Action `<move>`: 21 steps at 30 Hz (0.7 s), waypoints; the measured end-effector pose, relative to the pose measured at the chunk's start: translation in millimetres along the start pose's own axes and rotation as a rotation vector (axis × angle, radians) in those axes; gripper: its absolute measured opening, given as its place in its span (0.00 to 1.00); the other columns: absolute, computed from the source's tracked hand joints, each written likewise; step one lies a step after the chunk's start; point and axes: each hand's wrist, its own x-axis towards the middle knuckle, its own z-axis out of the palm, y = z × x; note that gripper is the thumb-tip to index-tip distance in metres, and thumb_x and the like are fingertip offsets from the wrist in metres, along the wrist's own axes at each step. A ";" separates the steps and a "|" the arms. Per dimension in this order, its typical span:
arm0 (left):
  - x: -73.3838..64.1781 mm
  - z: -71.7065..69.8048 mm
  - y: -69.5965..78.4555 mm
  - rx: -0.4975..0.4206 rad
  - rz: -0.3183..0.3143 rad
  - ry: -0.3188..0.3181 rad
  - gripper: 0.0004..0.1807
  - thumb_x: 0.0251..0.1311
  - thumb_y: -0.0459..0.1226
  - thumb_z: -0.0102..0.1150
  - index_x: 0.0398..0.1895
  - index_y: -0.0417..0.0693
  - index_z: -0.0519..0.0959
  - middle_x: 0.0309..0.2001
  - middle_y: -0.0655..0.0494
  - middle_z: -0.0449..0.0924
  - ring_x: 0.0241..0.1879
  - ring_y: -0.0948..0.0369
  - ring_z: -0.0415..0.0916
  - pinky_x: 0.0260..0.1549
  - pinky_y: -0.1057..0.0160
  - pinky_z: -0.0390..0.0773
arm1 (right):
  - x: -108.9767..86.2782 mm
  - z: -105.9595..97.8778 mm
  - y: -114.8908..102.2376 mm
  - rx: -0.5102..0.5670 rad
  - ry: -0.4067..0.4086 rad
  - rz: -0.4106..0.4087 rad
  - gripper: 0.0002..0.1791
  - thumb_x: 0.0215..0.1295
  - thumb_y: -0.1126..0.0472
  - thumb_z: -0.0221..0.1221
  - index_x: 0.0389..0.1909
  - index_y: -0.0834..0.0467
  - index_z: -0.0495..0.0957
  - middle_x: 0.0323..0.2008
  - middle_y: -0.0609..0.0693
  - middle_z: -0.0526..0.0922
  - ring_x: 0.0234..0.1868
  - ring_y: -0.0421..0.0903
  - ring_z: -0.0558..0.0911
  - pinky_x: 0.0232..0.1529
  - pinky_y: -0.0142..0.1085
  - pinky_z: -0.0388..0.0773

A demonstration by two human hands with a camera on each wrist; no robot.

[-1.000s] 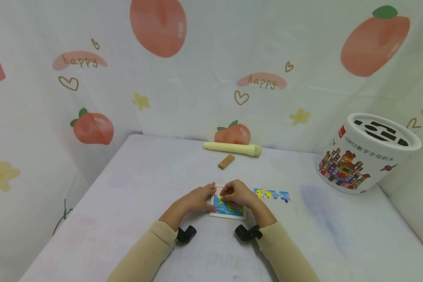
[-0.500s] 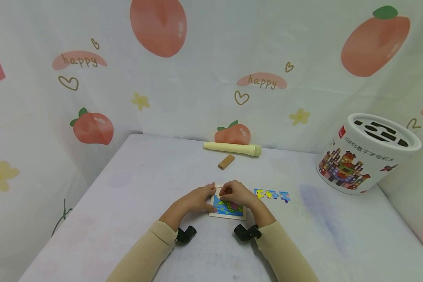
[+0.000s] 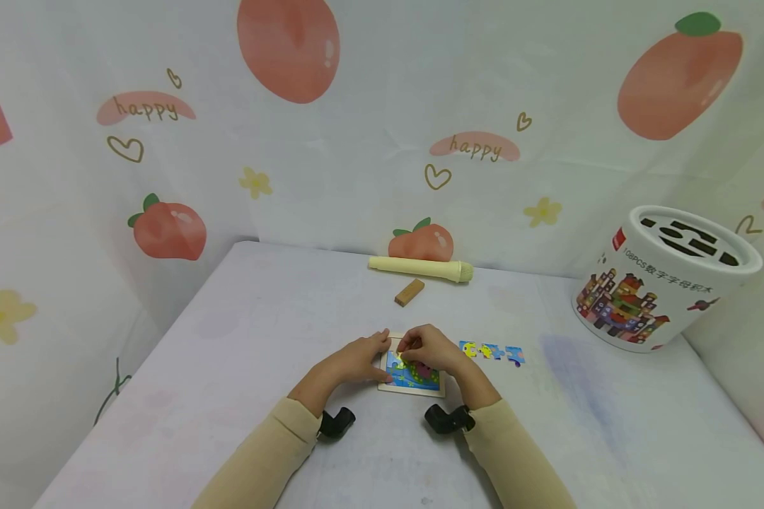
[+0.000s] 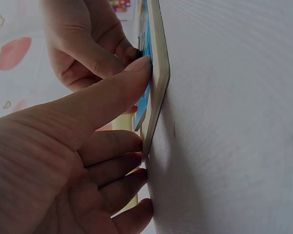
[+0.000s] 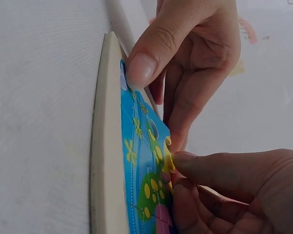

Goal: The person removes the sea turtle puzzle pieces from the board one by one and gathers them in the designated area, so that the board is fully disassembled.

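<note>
A small jigsaw puzzle in a pale wooden frame (image 3: 412, 391) lies on the table, its picture blue with green, yellow and pink parts. My left hand (image 3: 358, 359) rests at its left side. In the left wrist view the thumb (image 4: 132, 73) presses on the puzzle's face, while the other fingers touch the frame's edge and the table. My right hand (image 3: 434, 348) is over the upper part of the puzzle. Between its thumb and index finger it pinches a yellow puzzle piece (image 5: 168, 161), mostly covered by the fingers. Loose puzzle pieces (image 3: 492, 351) lie to the right.
Farther back are a small brown wooden block (image 3: 409, 292) and a cream toy microphone (image 3: 420, 268). A large white tub (image 3: 662, 283) with printed blocks stands at the right. A printed cloth (image 3: 331, 177) hangs behind the table.
My right fingertips shift slightly above the puzzle, and more yellow shows beside them. My left hand, the frame and the loose pieces stay in place.
</note>
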 end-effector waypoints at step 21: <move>2.0 0.7 -2.0 0.004 0.005 -0.007 0.41 0.52 0.44 0.66 0.67 0.39 0.61 0.73 0.47 0.50 0.71 0.49 0.50 0.69 0.50 0.55 | 0.4 -1.3 7.3 0.112 0.019 0.027 0.06 0.61 0.66 0.59 0.36 0.64 0.81 0.27 0.49 0.81 0.27 0.39 0.76 0.34 0.29 0.78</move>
